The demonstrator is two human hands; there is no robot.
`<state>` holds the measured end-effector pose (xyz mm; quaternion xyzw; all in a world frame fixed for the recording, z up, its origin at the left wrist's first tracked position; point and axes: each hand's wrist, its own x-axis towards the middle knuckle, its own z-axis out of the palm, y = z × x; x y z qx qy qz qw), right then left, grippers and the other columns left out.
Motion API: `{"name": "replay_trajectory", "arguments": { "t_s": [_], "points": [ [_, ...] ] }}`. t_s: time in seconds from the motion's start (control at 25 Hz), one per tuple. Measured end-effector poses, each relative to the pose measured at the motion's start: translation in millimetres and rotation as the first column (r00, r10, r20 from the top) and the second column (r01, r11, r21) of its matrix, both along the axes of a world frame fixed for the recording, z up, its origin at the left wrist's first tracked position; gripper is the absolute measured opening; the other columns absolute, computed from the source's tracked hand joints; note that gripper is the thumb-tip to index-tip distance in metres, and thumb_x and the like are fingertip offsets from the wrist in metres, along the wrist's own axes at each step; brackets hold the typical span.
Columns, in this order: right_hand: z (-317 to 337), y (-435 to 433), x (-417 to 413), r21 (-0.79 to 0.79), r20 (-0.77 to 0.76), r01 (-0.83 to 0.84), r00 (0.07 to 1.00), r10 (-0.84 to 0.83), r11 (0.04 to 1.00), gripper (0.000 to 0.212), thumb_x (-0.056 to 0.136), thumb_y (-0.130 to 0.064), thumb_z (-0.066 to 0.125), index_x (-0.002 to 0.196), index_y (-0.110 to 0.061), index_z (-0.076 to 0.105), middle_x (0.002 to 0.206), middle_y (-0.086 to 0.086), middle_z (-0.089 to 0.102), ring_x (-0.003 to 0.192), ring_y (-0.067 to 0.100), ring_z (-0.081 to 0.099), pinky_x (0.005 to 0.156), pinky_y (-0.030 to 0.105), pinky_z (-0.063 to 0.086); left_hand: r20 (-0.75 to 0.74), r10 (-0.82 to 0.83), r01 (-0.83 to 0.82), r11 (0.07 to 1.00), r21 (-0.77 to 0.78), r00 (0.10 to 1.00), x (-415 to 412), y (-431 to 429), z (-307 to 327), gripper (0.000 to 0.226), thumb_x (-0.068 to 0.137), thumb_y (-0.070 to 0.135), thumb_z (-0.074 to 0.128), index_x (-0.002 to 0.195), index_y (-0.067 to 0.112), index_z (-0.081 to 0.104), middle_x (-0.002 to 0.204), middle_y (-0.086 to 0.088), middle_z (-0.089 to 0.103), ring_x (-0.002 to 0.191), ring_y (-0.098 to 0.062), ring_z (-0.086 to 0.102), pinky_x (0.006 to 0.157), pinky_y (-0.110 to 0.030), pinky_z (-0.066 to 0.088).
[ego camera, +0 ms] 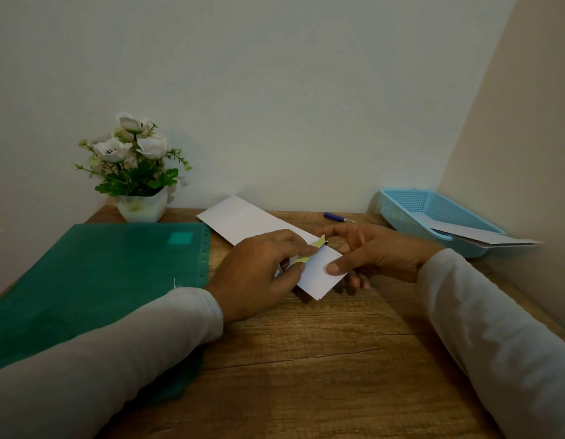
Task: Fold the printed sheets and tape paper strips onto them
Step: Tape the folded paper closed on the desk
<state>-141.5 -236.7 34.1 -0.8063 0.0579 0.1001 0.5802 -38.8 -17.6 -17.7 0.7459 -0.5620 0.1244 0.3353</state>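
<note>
At frame centre your left hand (259, 274) pinches a yellow-green paper strip (311, 250) on the small folded sheet (319, 275), which your right hand (376, 251) grips over the table (306, 359). Behind them lies a longer folded sheet (240, 218); farther right, a blue basket (411, 210).

One each: strip (319, 241), folder (100, 274), basket (411, 213), pen (333, 216); two hands (259, 270) (379, 251); perhaps two sheets (243, 218) (484, 238).

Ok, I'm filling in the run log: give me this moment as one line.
stage: strip placement | left hand: pinches yellow strip | right hand: holds folded sheet | second sheet: flat on desk
</note>
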Motion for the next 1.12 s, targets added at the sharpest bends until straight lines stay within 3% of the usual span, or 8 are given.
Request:
{"name": "replay_trajectory", "arguments": {
  "t_s": [0.2, 0.4, 0.64, 0.84, 1.12],
  "points": [
    [-4.6, 6.5, 6.0, 0.050, 0.164, 0.139, 0.976, -0.145, 0.989, 0.070, 0.085, 0.004, 0.076, 0.144, -0.020, 0.047, 0.082, 0.011, 0.073, 0.055, 0.020, 0.063, 0.047, 0.029, 0.053, 0.006, -0.074, 0.074, 0.996, -0.055, 0.997, -6.2, -1.9, 1.2, 0.035, 0.095, 0.030, 0.057, 0.129, 0.030, 0.068, 0.117, 0.013, 0.067, 0.093, -0.006, 0.061, 0.075, -0.024, 0.055],
    [1.2, 7.1, -0.4, 0.130, 0.189, 0.054, 0.979, -0.079, 0.990, 0.062, 0.086, 0.005, 0.073, 0.141, -0.016, 0.054, 0.100, 0.020, 0.073, 0.063, 0.023, 0.067, 0.054, 0.031, 0.059, -0.078, -0.011, -0.001, 0.988, -0.152, 0.997, 0.8, -1.9, 2.3, 0.037, 0.094, 0.030, 0.062, 0.130, 0.025, 0.068, 0.119, 0.012, 0.068, 0.095, -0.001, 0.060, 0.076, -0.024, 0.057],
    [-5.9, 12.1, 4.9, 0.131, 0.265, 0.133, 0.950, -0.164, 0.982, 0.054, 0.088, 0.002, 0.073, 0.137, -0.013, 0.057, 0.086, 0.014, 0.074, 0.062, 0.024, 0.067, 0.053, 0.032, 0.057, -0.062, -0.057, 0.045, 0.981, -0.190, 0.996, -4.0, -2.2, 6.8, 0.034, 0.093, 0.022, 0.063, 0.126, 0.024, 0.071, 0.111, 0.014, 0.068, 0.091, -0.003, 0.061, 0.071, -0.017, 0.052],
    [-9.5, 16.2, 5.9, 0.131, 0.250, 0.095, 0.960, -0.126, 0.987, 0.044, 0.090, 0.004, 0.070, 0.132, -0.007, 0.061, 0.097, 0.018, 0.076, 0.064, 0.023, 0.070, 0.054, 0.031, 0.058, -0.062, -0.041, 0.027, 0.977, -0.211, 0.997, -2.6, -2.7, 7.0, 0.035, 0.093, 0.020, 0.064, 0.128, 0.022, 0.069, 0.113, 0.013, 0.068, 0.092, 0.005, 0.058, 0.074, -0.011, 0.046],
    [-7.6, 20.6, 5.6, 0.120, 0.258, 0.101, 0.957, -0.130, 0.988, 0.021, 0.094, 0.001, 0.064, 0.113, -0.007, 0.069, 0.095, 0.014, 0.076, 0.067, 0.022, 0.069, 0.055, 0.029, 0.057, -0.091, -0.080, 0.057, 0.971, -0.230, 0.993, -5.3, -3.7, 7.7, 0.038, 0.090, 0.017, 0.062, 0.127, 0.020, 0.069, 0.110, 0.013, 0.067, 0.091, 0.000, 0.060, 0.074, -0.014, 0.047]
  ]
}}
